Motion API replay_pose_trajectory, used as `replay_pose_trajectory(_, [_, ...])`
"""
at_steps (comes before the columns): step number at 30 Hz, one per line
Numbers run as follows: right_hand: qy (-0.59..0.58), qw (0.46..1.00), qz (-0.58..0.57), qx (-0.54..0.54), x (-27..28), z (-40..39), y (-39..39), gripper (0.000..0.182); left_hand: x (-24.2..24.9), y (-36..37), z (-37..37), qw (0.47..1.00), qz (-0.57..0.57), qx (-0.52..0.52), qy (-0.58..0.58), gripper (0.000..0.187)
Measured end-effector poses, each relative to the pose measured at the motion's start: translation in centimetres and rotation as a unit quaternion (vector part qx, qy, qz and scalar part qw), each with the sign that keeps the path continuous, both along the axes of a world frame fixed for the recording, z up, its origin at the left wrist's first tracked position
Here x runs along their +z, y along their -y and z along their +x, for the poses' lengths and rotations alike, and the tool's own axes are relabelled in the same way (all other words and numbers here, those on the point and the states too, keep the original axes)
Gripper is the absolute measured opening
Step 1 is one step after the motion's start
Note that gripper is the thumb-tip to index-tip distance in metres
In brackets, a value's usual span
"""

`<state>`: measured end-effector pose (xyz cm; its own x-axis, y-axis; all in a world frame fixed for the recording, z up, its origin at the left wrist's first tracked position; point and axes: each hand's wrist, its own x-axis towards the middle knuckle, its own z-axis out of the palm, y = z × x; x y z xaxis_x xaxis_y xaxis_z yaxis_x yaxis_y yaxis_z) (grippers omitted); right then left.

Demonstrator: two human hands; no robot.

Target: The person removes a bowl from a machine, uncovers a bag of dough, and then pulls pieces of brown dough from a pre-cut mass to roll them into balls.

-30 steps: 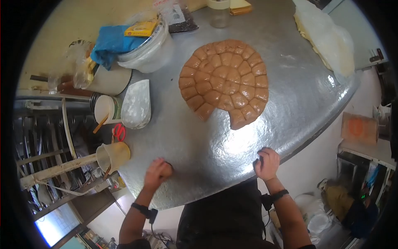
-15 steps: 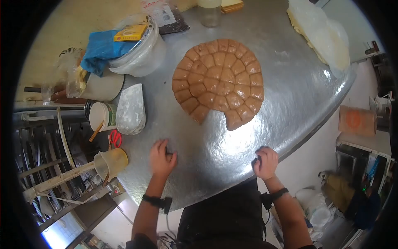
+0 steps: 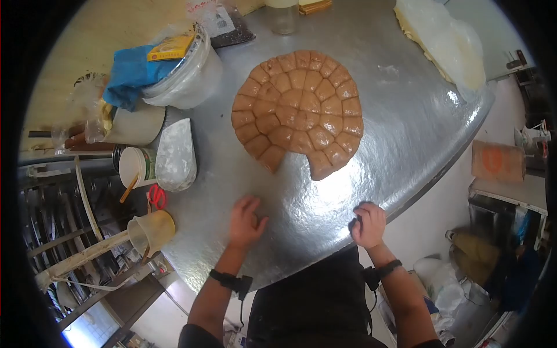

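A glossy brown round of dough pieces (image 3: pixel 299 110), packed side by side with a gap at its near edge, lies on the metal table (image 3: pixel 232 180). Below its left part is my left hand (image 3: pixel 246 222), empty, with thumb and fingers apart and loosely bent. My right hand (image 3: pixel 368 224) rests near the table's right edge with its fingers curled; whether it holds something small cannot be made out. Neither hand touches the dough. A whitish scoop (image 3: pixel 176 155) lies to the left.
At the left stand a plastic tub with blue cloth (image 3: pixel 139 69), a white container (image 3: pixel 134 167), red scissors (image 3: pixel 157 196) and a measuring jug (image 3: pixel 152 230). Pale dough under plastic (image 3: pixel 449 43) lies at the back right. A jar (image 3: pixel 282 17) stands at the back.
My left hand has moved right, and its fingers are a little more spread. My right hand has barely moved. The whole view has shifted slightly.
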<state>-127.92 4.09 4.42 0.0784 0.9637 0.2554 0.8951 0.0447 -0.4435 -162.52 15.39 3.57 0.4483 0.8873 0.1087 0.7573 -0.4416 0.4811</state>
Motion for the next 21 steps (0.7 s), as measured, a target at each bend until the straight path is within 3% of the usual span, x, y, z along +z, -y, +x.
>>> replay_pose_trajectory(2, [-0.002, 1.000, 0.002, 0.004, 0.0, -0.2, 0.0, 0.029, -0.5, 2.4, -1.1, 0.999, -0.033, -0.006, 0.003, 0.027])
replay_pose_trajectory(4, [-0.011, 1.000, -0.002, 0.011, -0.2, 0.1, 0.0, 0.030, -1.6, 4.9, -5.0, 0.979, -0.104, -0.173, 0.025, 0.032])
replay_pose_trajectory(5, [-0.009, 1.000, 0.001, 0.009, -0.3, 0.3, -0.1, 0.030, -1.1, 3.6, -6.3, 0.979, -0.100, -0.176, 0.026, 0.032])
replay_pose_trajectory(7, [-0.015, 1.000, 0.003, 0.011, -0.4, 0.2, 0.0, 0.030, 0.8, 1.2, -8.3, 0.974, -0.178, -0.090, -0.112, 0.029])
replay_pose_trajectory(8, [-0.015, 1.000, 0.005, 0.006, -0.4, 0.3, -0.1, 0.030, 1.2, -0.2, -6.6, 0.973, -0.177, -0.095, -0.113, 0.029])
replay_pose_trajectory(10, [-0.011, 1.000, 0.000, 0.006, -0.3, 0.2, 0.1, 0.030, 1.3, -1.5, -1.5, 0.992, 0.063, 0.108, -0.001, 0.025])
replay_pose_trajectory(12, [-0.010, 1.000, -0.002, 0.007, -0.3, 0.2, 0.2, 0.030, 0.3, 0.8, 0.0, 0.994, -0.006, 0.108, 0.013, 0.026])
replay_pose_trajectory(14, [-0.009, 1.000, 0.004, 0.008, -0.2, 0.0, 0.0, 0.030, -0.5, 4.5, -0.4, 0.995, -0.079, -0.061, 0.022, 0.030])
replay_pose_trajectory(17, [-0.009, 1.000, -0.002, 0.012, 0.1, 0.2, 0.0, 0.030, -1.3, 5.7, -5.4, 0.979, -0.138, -0.137, 0.059, 0.029])
replay_pose_trajectory(18, [-0.013, 1.000, 0.007, 0.014, 0.1, 0.1, 0.0, 0.030, -1.0, 3.9, -5.0, 0.980, -0.130, -0.137, 0.061, 0.029])
replay_pose_trajectory(20, [-0.016, 1.000, 0.013, 0.014, -0.2, 0.3, -0.4, 0.030, -0.8, -0.3, -3.9, 0.997, -0.009, -0.074, 0.011, 0.023])
replay_pose_trajectory(21, [-0.010, 1.000, 0.005, 0.011, 0.1, 0.2, -0.3, 0.030, -0.2, -0.8, -2.3, 0.997, -0.019, -0.071, 0.008, 0.023])
